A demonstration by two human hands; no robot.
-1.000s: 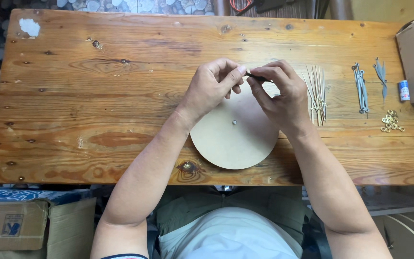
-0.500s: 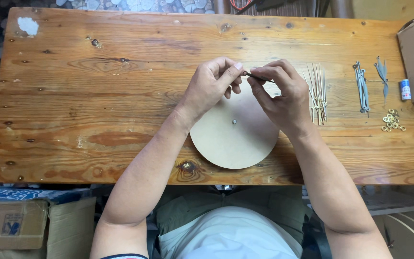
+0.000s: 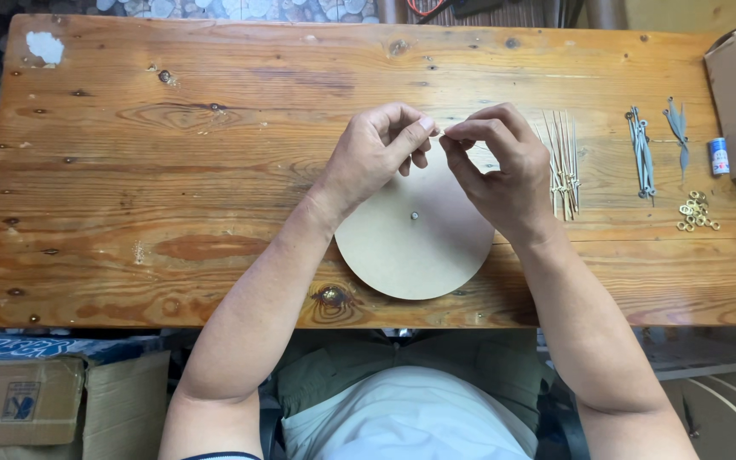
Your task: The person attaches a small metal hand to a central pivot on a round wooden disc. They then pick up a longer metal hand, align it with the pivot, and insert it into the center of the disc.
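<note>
Wooden table (image 3: 172, 170): broad plank top, knotted and varnished, bearing all items.

Round board disc (image 3: 415, 243): flat, pale, small pin hole at centre; lies near the table's front edge beneath both hands. Judged light and stiff; best taken by the rim.

Left hand (image 3: 376, 153) and right hand (image 3: 496, 162): fingertips pinched together above the disc's far edge, both closed on a tiny piece (image 3: 441, 132), too small to identify. Judged light, easily dropped; fingertip grip suits it.

Thin pale sticks (image 3: 562, 162): just right of the right hand.

Grey metal pieces (image 3: 642, 153): farther right.

Small brass rings (image 3: 697, 211): loose cluster.
</note>
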